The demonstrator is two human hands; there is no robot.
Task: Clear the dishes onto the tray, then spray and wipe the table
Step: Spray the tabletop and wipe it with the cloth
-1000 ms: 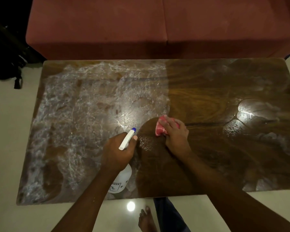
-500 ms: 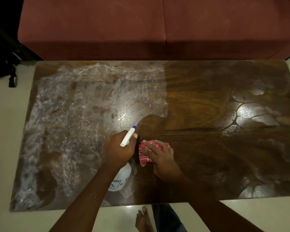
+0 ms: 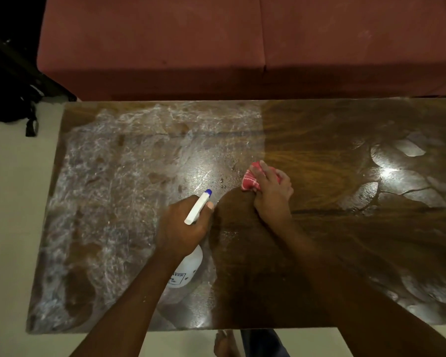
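Head view: gripping the white spray bottle [image 3: 188, 269] low centre, left hand [image 3: 183, 225] fingers wrapped round its neck, nozzle aimed up-frame. Pressing the red cloth [image 3: 250, 180] onto the wet surface [image 3: 345, 240] just right of centre, right hand [image 3: 273, 194] fingers curled over it.

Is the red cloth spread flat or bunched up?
Bunched up: the red cloth with white lines shows as a small crumpled wad gripped by the right hand on the brown wooden table.
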